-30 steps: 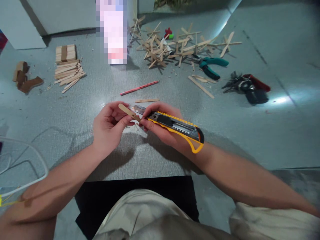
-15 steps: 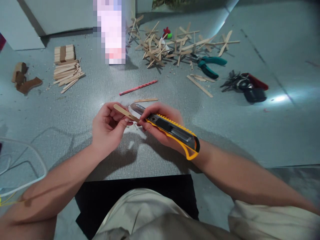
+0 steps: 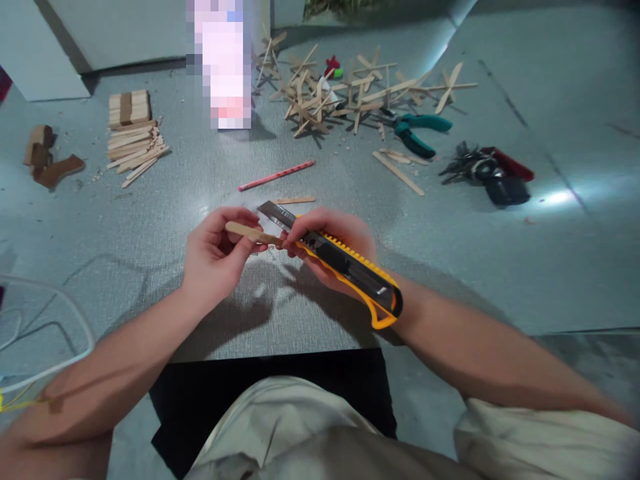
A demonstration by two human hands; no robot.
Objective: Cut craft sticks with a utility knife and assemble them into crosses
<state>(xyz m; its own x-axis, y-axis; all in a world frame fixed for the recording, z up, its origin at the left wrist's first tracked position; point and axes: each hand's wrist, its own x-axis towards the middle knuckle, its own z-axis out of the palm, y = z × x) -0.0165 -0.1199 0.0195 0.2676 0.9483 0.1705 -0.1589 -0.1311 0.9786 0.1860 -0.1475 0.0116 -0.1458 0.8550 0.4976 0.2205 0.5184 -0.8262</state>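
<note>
Between finger and thumb, my left hand pinches a flat wooden craft stick with a rounded end. My right hand is closed around a yellow and black utility knife. Its metal blade is out and points up and left, just above the stick. Fingertips of my right hand touch or nearly touch the stick's right end; exactly which is hard to tell. Another craft stick lies on the table behind the blade, with a red pencil farther back.
Several joined craft-stick pieces are heaped at the back. Teal-handled pliers and a bunch of keys lie to the right. On the left are a stack of sticks, loose sticks and brown paper scraps.
The knife has turned slightly, its blade rising up and left and its handle end dropping a little. The held stick now lies flatter, its left end a bit lower.
</note>
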